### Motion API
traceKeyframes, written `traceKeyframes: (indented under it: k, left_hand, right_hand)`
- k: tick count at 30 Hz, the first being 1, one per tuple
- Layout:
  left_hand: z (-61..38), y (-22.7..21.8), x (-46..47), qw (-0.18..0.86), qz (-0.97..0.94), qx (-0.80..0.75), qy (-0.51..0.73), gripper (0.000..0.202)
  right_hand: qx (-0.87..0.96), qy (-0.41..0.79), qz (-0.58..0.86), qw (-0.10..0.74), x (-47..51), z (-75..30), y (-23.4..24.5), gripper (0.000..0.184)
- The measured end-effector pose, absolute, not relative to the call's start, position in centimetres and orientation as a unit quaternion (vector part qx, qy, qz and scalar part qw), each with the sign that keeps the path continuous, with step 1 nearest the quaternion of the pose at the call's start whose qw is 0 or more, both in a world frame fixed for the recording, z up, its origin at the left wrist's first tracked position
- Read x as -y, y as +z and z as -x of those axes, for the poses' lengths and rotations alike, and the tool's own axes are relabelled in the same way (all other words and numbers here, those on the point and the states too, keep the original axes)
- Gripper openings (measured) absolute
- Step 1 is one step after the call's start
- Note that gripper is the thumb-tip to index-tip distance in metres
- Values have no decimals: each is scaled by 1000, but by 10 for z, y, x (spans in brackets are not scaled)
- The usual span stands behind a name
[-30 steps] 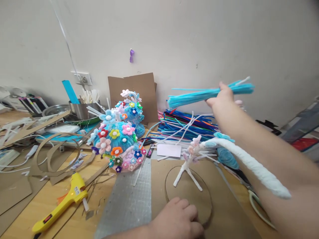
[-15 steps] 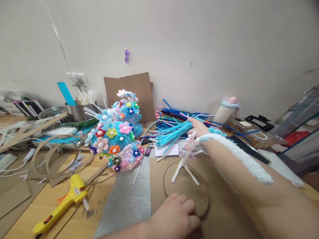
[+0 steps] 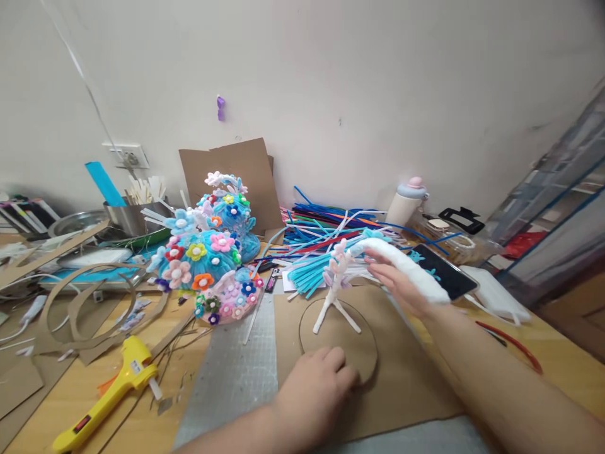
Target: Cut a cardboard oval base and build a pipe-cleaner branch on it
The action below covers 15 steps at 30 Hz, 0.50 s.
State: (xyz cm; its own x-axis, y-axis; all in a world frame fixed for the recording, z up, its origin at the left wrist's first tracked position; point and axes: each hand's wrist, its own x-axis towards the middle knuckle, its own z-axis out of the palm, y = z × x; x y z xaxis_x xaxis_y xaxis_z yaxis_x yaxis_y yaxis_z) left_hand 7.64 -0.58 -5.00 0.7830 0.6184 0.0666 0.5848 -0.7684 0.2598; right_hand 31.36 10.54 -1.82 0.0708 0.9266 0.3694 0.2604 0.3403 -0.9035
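Cluttered wooden tabletop (image 3: 70,384) runs under our arms to a pale wall (image 3: 378,75), and we work at its near middle. Nearest us, our left hand (image 3: 314,388) lies palm down with fingers loosely curled on the near rim of a round cardboard disc (image 3: 352,347); it holds nothing, only presses on the card. That disc lies on a larger cardboard sheet (image 3: 416,384), with a grey cutting mat (image 3: 236,372) just to its left.

On the far part of the disc stands a white pipe-cleaner figure (image 3: 333,299) on splayed legs, its long white fuzzy body (image 3: 406,265) arching off to the right. Our right hand (image 3: 399,284) is open, fingers spread and fairly flat, beside and under that body; we cannot tell if it touches. A bundle of light blue pipe cleaners (image 3: 307,274) lies on the table just behind the figure, apart from the hand.

To the left, a yellow glue gun (image 3: 106,394) lies near the table's front edge, with cardboard rings (image 3: 89,302) beyond it. A flower-covered blue dome (image 3: 208,265) crowds the figure's left side. To the right lie a dark phone (image 3: 444,277) and a red-handled tool (image 3: 513,340), with bare wood near them.

Against the wall sit a heap of coloured pipe cleaners (image 3: 331,224), a small bottle (image 3: 404,202) and a leaning cardboard piece (image 3: 236,173).
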Motion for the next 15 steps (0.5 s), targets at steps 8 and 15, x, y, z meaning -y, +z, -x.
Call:
traceKeyframes:
  k: [8,15]
  left_hand:
    - [-78,-47,4,150,-922,-345,91,15]
    - [-64,-33,18,83,-923,-220,306,22]
  right_hand:
    - [504,55,675,536,-72,-392,-39,22]
    - [448,-45,672,588,-83,-417,-58,21]
